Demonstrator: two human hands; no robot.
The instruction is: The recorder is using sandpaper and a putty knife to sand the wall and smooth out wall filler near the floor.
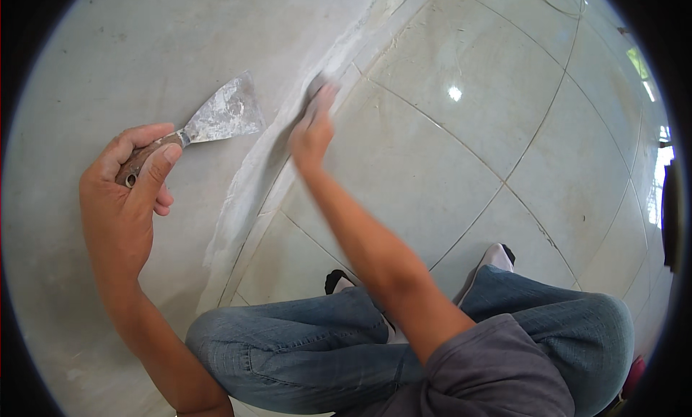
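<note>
Left fingers grip smeared scraper; right fingers blurred near wall, hold unclear.

Putty knife blade: silvery grey, mottled with chalky white smears
Putty knife handle: brown with greyish blotches
Blurred object at the right hand: grey
Wall: plain pale grey, flecked with a few darker specks
Streaked band along the wall: chalky white
Floor tiles: pale greenish grey, glossy, clouded with faint tan
Grout lines: mostly dark grey, whitish in places, crossing in a slanted grid
Glare spot: bright white
Jeans: faded blue denim with darker seams
Short sleeve: plain charcoal grey, slightly purplish
Shoe: whitish, black beside it
Item near the right rim: dark pinkish red
</note>
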